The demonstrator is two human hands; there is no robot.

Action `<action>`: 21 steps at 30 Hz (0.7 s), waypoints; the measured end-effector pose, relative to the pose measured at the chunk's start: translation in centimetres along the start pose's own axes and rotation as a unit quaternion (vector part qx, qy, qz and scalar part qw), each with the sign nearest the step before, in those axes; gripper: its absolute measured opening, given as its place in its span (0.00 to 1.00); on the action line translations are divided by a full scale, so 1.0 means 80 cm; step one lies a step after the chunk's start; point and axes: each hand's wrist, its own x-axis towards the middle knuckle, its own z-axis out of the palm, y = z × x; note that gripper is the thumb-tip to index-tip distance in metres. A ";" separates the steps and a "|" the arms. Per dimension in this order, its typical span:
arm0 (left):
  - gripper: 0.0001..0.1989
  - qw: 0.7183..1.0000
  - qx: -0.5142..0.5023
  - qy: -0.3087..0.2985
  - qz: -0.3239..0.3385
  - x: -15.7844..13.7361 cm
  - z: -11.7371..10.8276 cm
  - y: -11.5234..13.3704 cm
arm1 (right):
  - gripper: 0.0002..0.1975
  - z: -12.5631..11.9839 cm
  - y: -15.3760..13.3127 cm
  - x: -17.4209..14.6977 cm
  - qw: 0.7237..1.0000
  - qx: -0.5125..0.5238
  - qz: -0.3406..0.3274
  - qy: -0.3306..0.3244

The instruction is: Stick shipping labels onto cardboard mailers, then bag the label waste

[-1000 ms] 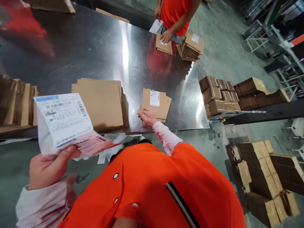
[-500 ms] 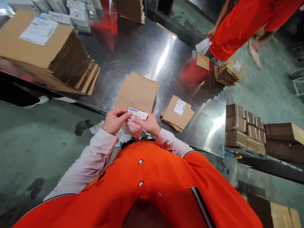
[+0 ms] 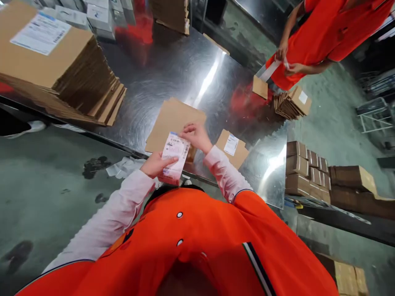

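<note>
My left hand holds a strip of white and pink shipping labels by its lower edge. My right hand pinches the top of that strip, just above the near edge of a steel table. Behind the label lies a small stack of flat brown cardboard sheets. To the right of my hands sits a short pile of flat cartons with a white label on top.
A tall stack of flattened cartons with a label fills the table's left end. A co-worker in orange stands at the far right corner with a label strip, beside another carton stack. Brown boxes sit on a rack to the right. Paper scraps lie on the floor.
The label strip has turned from flat across to upright. My right hand rose to its top edge while my left stayed at the bottom. The view shifted slightly.
</note>
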 end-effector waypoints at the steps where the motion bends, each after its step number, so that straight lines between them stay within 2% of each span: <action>1: 0.31 0.999 -0.028 -0.021 -0.038 0.003 -0.004 0.001 | 0.07 -0.005 0.002 0.024 1.000 -0.027 0.014 0.001; 4: 0.34 0.986 -0.114 -0.049 -0.109 0.013 -0.013 0.001 | 0.10 -0.017 0.014 0.090 0.992 -0.102 0.067 0.028; 8: 0.31 0.985 -0.130 -0.038 -0.104 0.028 -0.012 -0.001 | 0.12 -0.015 0.035 0.143 0.981 -0.152 0.111 0.045; 12: 0.34 0.990 -0.099 -0.029 -0.091 0.035 -0.014 -0.012 | 0.12 -0.006 0.048 0.156 0.974 -0.179 0.121 0.068; 15: 0.35 0.994 -0.044 -0.019 -0.095 0.016 -0.027 -0.045 | 0.17 -0.002 0.048 0.147 0.968 -0.199 0.123 0.093; 16: 0.33 0.995 -0.013 -0.014 -0.097 0.005 -0.034 -0.061 | 0.21 0.000 0.047 0.141 0.965 -0.216 0.111 0.101; 18: 0.30 0.993 0.043 0.002 -0.106 -0.020 -0.049 -0.093 | 0.28 0.007 0.044 0.130 0.961 -0.260 0.045 0.087; 21: 0.27 0.991 0.019 0.031 -0.127 -0.052 -0.070 -0.117 | 0.30 0.029 0.037 0.111 0.949 -0.305 -0.081 -0.013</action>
